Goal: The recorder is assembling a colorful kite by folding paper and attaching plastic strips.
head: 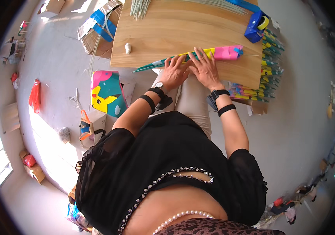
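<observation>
A narrow rolled kite (pixel 228 53) of printed sheet, green, yellow and pink, lies slantwise along the near edge of the wooden table. Its green tip pokes out past the edge on the left. My left hand (pixel 175 72) has its fingers curled over the middle of the roll. Beside it, my right hand (pixel 204 68) holds the roll down against the tabletop, fingers spread across the yellow part. The two thumbs nearly meet at the near side. A bit of blue material (pixel 238 51) sits at the pink end, where a thin rod (pixel 251 55) sticks out.
On the table (pixel 167 32) are bundles of thin pale rods (pixel 139 8), a small white object (pixel 128 48) and a blue tape dispenser (pixel 255 28). Several rolled kites (pixel 268 70) are stacked right of it. Left stand a cardboard box (pixel 100 32) and a cartoon-printed sheet (pixel 108 92).
</observation>
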The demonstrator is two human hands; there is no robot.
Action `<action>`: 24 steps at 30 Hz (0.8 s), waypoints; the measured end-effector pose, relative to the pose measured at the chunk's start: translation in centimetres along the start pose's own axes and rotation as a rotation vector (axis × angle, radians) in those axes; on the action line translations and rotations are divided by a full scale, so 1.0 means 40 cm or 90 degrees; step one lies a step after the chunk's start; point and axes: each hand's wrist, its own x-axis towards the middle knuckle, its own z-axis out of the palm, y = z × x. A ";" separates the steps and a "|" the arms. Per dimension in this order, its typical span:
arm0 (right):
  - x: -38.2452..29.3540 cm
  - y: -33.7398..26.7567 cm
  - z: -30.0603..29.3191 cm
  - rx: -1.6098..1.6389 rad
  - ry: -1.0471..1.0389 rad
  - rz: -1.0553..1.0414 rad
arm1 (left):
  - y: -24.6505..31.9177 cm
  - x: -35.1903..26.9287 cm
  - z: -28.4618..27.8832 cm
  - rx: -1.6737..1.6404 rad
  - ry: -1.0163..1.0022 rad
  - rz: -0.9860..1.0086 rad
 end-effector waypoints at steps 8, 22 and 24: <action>-0.037 0.004 0.078 -0.073 -0.125 0.025 | -0.050 -0.035 -0.017 -0.070 0.026 0.021; -0.034 0.016 0.072 -0.056 -0.129 0.016 | -0.226 -0.125 -0.120 -0.104 0.151 -0.096; -0.031 0.017 0.071 -0.041 -0.116 0.011 | -0.235 -0.130 -0.130 -0.079 0.130 -0.060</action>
